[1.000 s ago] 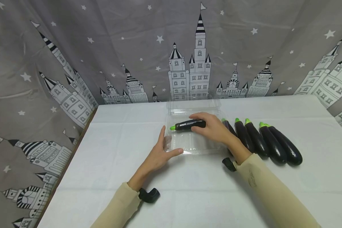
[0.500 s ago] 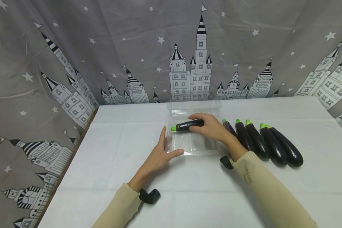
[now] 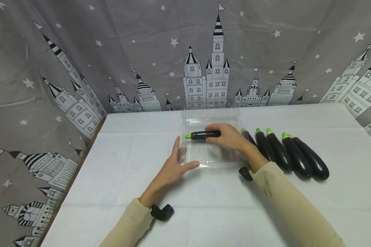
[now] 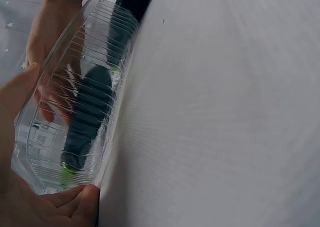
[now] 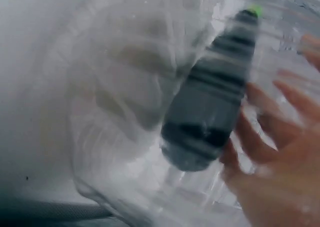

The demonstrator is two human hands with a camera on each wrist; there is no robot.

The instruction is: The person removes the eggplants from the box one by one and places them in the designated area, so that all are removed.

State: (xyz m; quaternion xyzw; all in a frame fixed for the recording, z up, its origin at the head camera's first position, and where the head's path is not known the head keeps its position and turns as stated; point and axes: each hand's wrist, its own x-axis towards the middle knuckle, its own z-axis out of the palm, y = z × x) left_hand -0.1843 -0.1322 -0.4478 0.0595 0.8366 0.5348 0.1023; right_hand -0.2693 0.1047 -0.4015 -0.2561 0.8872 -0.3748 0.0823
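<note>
A clear plastic clamshell container [image 3: 201, 156] lies with its lid folded back. My right hand [image 3: 230, 139] grips a dark purple eggplant [image 3: 201, 135] by its thick end, over the far part of the container's base. The green stem end points left. In the left wrist view the eggplant [image 4: 90, 112] shows through the ribbed wall. My left hand [image 3: 173, 168] braces the front left corner, thumb along the front rim and index finger extended along the left side. In the right wrist view, the eggplant [image 5: 210, 92] is blurred behind clear plastic, with fingers beside it.
To the right of the container, several more eggplants [image 3: 292, 156] lie side by side, green ends away from me; my right forearm partly hides them. The container's raised lid [image 3: 214, 113] reaches the grey castle-print curtain [image 3: 160, 55]. A white cloth [image 3: 123, 164] covers the table.
The eggplant in my right hand has turned slightly, from tilted to nearly level across the container. My right forearm has shifted a little left. The left hand stays in place.
</note>
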